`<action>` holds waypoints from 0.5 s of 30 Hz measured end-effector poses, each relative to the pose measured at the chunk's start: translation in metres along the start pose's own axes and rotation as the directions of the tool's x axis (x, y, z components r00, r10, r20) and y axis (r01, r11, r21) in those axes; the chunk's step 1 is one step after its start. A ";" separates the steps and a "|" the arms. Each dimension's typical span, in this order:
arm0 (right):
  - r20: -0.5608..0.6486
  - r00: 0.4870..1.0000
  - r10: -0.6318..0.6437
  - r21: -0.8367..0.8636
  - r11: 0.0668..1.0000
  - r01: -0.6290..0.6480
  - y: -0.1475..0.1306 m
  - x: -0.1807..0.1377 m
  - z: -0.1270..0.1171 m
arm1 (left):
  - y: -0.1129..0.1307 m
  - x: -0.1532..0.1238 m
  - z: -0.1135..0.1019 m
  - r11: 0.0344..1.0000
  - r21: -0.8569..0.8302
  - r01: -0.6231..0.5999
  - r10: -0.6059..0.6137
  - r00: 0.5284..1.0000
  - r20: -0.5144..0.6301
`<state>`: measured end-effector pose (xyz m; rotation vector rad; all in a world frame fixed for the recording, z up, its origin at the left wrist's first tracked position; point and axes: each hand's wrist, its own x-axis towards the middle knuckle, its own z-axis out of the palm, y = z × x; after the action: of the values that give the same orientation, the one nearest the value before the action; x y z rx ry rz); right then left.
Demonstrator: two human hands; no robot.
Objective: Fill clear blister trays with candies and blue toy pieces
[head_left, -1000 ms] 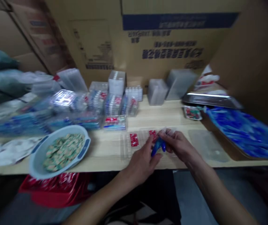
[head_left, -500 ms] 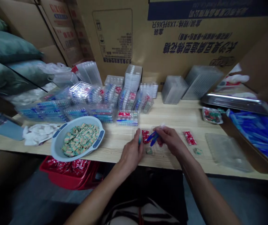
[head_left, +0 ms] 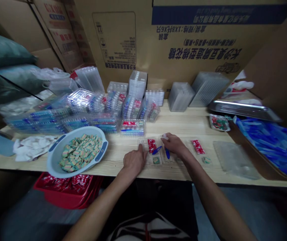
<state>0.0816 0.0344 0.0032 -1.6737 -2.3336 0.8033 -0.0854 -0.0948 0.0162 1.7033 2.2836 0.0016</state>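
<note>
Clear plastic tray (head_left: pixel 161 158): one red packet (head_left: pixel 151 145), two blue plastic picks (head_left: pixel 156 150). Pale blue bowl (head_left: pixel 54 161): wrapped sweets (head_left: pixel 80 154). Left hand (head_left: pixel 134 162) on tray, grip unclear; right hand (head_left: pixel 174 146) pinches one pick.

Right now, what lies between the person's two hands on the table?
In the head view, a red packet, a blue stick and a small green sweet lie between the left hand and right hand.

Two hands (head_left: pixel 133 161) (head_left: pixel 174 146), one bowl (head_left: pixel 54 160)
</note>
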 end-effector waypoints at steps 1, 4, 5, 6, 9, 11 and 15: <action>0.017 1.000 -0.007 0.040 0.999 0.007 0.002 -0.001 0.000 | 0.001 -0.001 -0.001 1.000 -0.010 -0.005 0.005 0.999 -0.041; 0.092 0.993 -0.068 0.366 0.930 0.029 0.007 -0.008 -0.002 | 0.012 0.000 -0.002 0.993 -0.030 -0.116 0.110 0.983 -0.150; 0.102 0.990 -0.102 0.500 0.865 0.038 0.008 -0.010 -0.002 | 0.018 0.003 -0.001 0.983 -0.031 -0.183 0.176 0.972 -0.154; 0.098 0.986 -0.135 0.610 0.791 0.047 0.009 -0.013 -0.002 | 0.024 0.006 0.000 0.968 -0.033 -0.249 0.242 0.960 -0.138; 0.059 0.983 -0.171 0.747 0.661 0.071 0.012 -0.020 -0.005 | 0.041 0.017 0.005 0.933 -0.060 -0.354 0.350 0.934 -0.069; 0.049 0.988 -0.144 0.785 0.617 0.051 0.015 -0.024 -0.008 | 0.047 0.023 0.008 0.933 -0.078 -0.353 0.351 0.936 -0.040; 0.031 0.999 -0.022 0.885 0.465 -0.017 0.023 -0.032 -0.015 | 0.048 0.027 0.009 0.930 -0.134 -0.344 0.332 0.938 -0.105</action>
<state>0.1188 0.0155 0.0093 -1.1212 -1.3800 1.6722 -0.0452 -0.0564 0.0092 2.0220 1.9541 0.3119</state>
